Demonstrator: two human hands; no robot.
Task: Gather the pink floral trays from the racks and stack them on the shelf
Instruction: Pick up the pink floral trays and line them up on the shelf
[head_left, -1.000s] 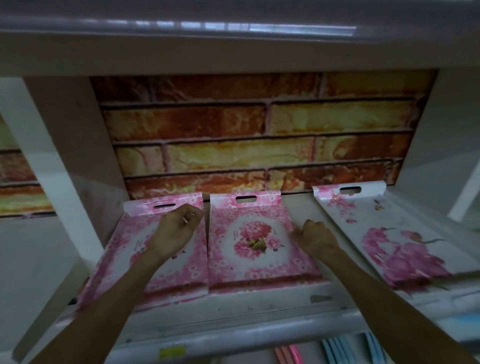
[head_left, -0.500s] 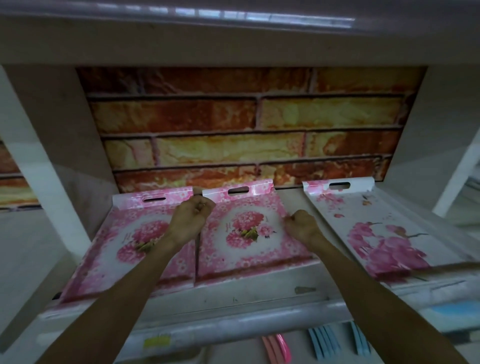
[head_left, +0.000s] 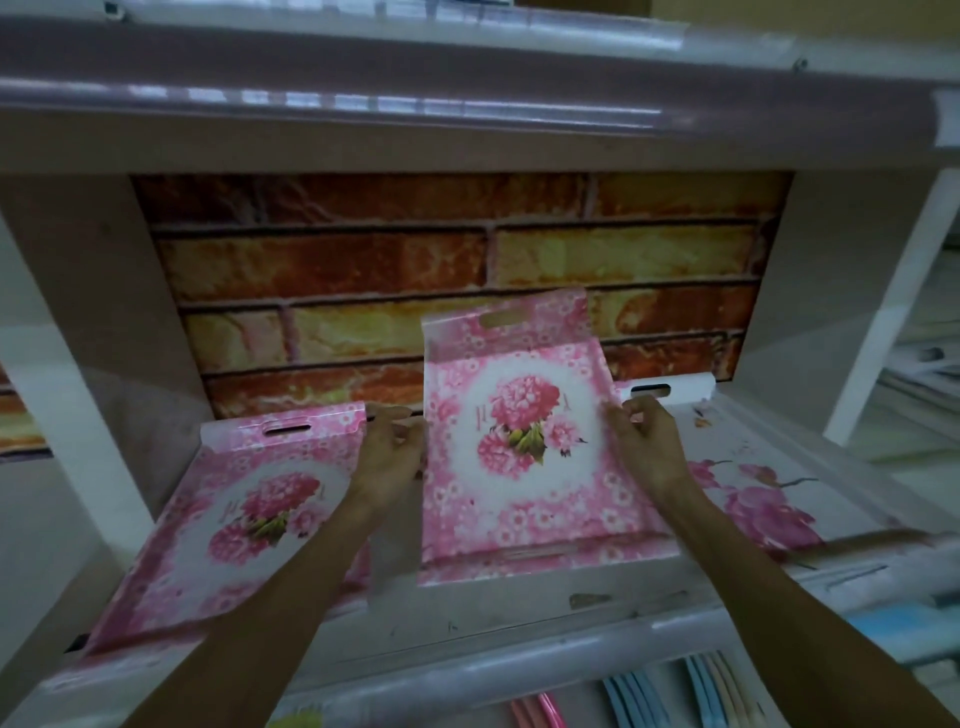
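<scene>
The middle pink floral tray (head_left: 519, 441) is tilted up, its far handle end raised against the brick-pattern back wall. My left hand (head_left: 387, 457) grips its left edge and my right hand (head_left: 641, 449) grips its right edge. A second pink floral tray (head_left: 244, 514) lies flat on the shelf (head_left: 467, 618) to the left. A white tray with pink orchids (head_left: 748, 499) lies to the right, partly behind my right hand.
The shelf above (head_left: 467, 109) hangs low over the trays. White side panels (head_left: 93, 332) close the bay on both sides. Below the front lip (head_left: 493, 680) hang pink and blue plastic items (head_left: 631, 699).
Both hands have closed on the middle tray's side edges and lifted its far end up off the shelf. The other two trays have not moved.
</scene>
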